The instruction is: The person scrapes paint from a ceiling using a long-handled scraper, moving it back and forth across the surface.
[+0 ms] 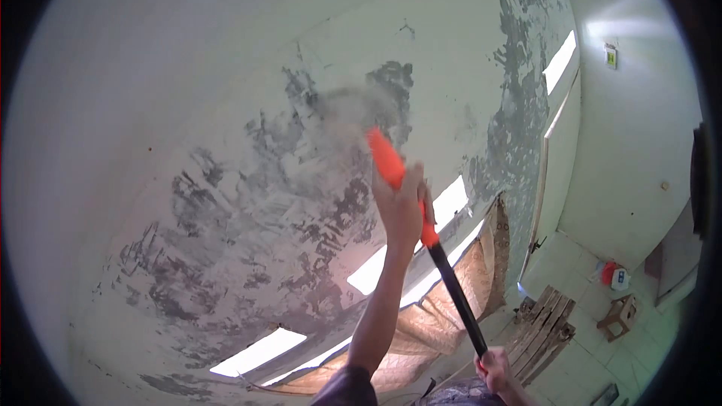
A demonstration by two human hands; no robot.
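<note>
A long tool with an orange upper part [387, 159] and a black pole [457, 293] runs diagonally up toward a patchy wall. My left hand [402, 199] is closed round the orange part, near its upper end. Lower down, my right hand [494, 370] grips the bottom of the pole. The tool's tip is blurred against a grey smear on the wall [444, 53], so its exact shape and any contact cannot be made out. Dark grey patches cover much of the pale surface around it.
Bright window openings [259, 351] lie below, beside a hanging brown cloth [429, 325]. Wooden planks [538, 334], a small stool [618, 317] and a red and white item [613, 276] are on the tiled floor at the right. A door [560, 154] stands beyond.
</note>
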